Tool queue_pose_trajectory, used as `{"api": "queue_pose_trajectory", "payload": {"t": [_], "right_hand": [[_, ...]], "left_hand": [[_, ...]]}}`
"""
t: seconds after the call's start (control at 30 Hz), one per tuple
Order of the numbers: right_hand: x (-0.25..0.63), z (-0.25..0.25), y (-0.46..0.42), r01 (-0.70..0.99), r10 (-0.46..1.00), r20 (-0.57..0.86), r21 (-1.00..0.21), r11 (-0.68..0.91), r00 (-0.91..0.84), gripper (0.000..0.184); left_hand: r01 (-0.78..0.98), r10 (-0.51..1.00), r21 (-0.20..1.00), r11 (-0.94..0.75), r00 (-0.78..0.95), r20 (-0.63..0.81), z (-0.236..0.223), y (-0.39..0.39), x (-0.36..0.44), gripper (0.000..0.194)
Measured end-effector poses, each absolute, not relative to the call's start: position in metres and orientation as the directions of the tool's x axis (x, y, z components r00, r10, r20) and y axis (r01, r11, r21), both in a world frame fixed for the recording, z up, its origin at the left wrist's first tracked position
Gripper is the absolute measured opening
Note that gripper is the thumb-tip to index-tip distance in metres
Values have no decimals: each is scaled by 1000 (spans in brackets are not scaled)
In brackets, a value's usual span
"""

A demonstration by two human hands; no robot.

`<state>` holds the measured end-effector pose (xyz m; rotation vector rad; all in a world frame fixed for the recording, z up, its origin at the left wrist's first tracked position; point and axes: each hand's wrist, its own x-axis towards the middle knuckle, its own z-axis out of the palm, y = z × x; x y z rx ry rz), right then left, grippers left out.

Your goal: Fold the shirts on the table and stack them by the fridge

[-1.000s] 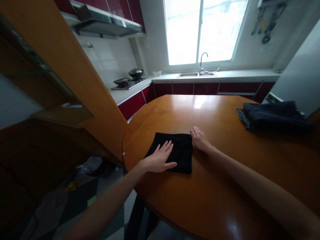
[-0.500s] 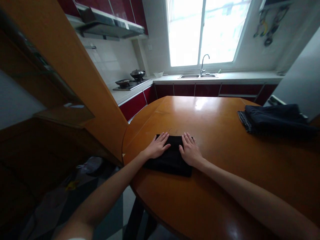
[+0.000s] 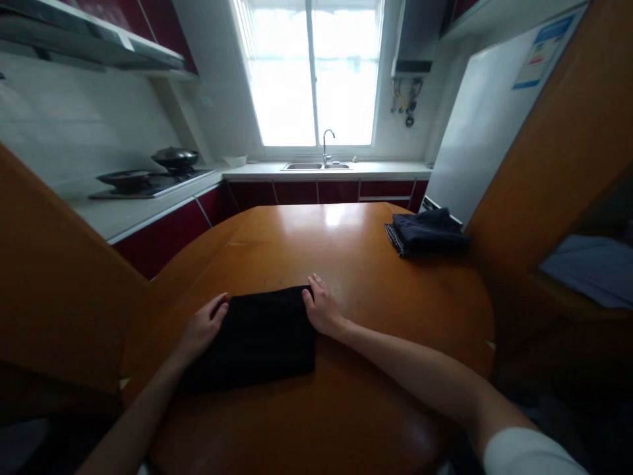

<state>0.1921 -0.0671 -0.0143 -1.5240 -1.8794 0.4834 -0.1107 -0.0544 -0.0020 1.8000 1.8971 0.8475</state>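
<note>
A folded black garment (image 3: 262,340) lies flat on the wooden table (image 3: 346,402) in front of me, its exact kind not clear. My left hand (image 3: 205,326) is closed on its left edge near the far corner, with fingers curled and the thumb against them. At the far right corner, my right hand (image 3: 322,307) grips the edge, its thumb over the cloth and its fingers along the outer side. The fingertips under the cloth edge are partly hidden.
A stack of folded dark clothes (image 3: 428,234) sits at the table's far right. Behind stand a counter with a sink (image 3: 316,166), a stove with pans (image 3: 175,158) and a pale fridge (image 3: 487,119). Wooden frames (image 3: 59,290) flank the table.
My hands have gone from lying flat on the cloth to its two sides, farther apart. The garment looks wider and sits differently. My view has turned right.
</note>
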Motion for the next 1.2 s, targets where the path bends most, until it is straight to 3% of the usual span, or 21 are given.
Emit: {"api": "queue_pose_trajectory", "payload": {"t": [0.13,0.23,0.33,0.43,0.5,0.63,0.83,0.97,1.1,1.2], "right_hand": [[208,-12,-70,656,954,297,-710,255,-50,53],[217,-7,-84,570,957,286,-778,263,-51,55],[225,3,-101,398,996,66,-913,86,-62,52],[230,15,-117,217,944,-246,-956,-198,-220,33],[233,24,-126,135,871,-368,-930,-342,-324,20],[237,35,-131,29,788,-459,-870,-491,-410,10],[238,28,-103,35,709,-587,-779,-626,-391,28],[229,22,-93,100,742,-588,-801,-591,-323,27],[214,25,-98,168,776,-544,-838,-519,-319,16],[208,27,-100,113,770,-526,-844,-524,-362,14]], "left_hand": [[455,974,886,95,-225,11,7,-70,-118,71],[205,967,957,203,-194,-163,20,-92,-126,77],[75,946,944,322,-77,-316,44,-116,-127,76],[2,906,906,423,6,-423,64,-132,-123,73],[-13,889,890,456,56,-455,70,-135,-121,71],[35,858,870,492,150,-492,66,-127,-125,73],[133,832,863,487,231,-504,53,-104,-130,81],[200,877,902,383,228,-423,42,-100,-125,88],[255,915,937,240,262,-306,34,-105,-121,76],[230,910,939,255,272,-314,35,-109,-120,76]]}}
